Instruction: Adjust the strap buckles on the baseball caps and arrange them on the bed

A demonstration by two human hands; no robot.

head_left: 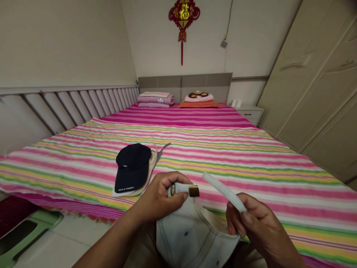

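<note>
Far left, low: green stool (30, 232) on pale floor, beside bed. Above it, pale slatted railing (83, 106) along bed edge. Striped bedspread (64, 156) across full width. Left of centre on it: dark cap (134, 162), brim toward camera, small white lettering on brim, stacked over cream cap (152, 167), mostly covered; thin strap ends out to right. Behind, near headboard: folded purple bedding (156, 99).

Next, left hand (167, 193): closed on rear edge of pale cap (178, 230), thumb just beside brass-coloured clasp (194, 191), small metal loop (173, 189) by fingers. Pale cap at bottom centre, between both hands, above lap, arched opening toward right, eyelets visible. On wall above: red hanging ornament (182, 15).

Further right: strap (223, 190), free end angled up-left, apart from clasp. Lower part pinched between thumb and fingers of right hand (256, 219). Behind: pink bedding (199, 98) on orange piece. Then white nightstand (248, 113); far right, beige wardrobe (315, 93).
</note>
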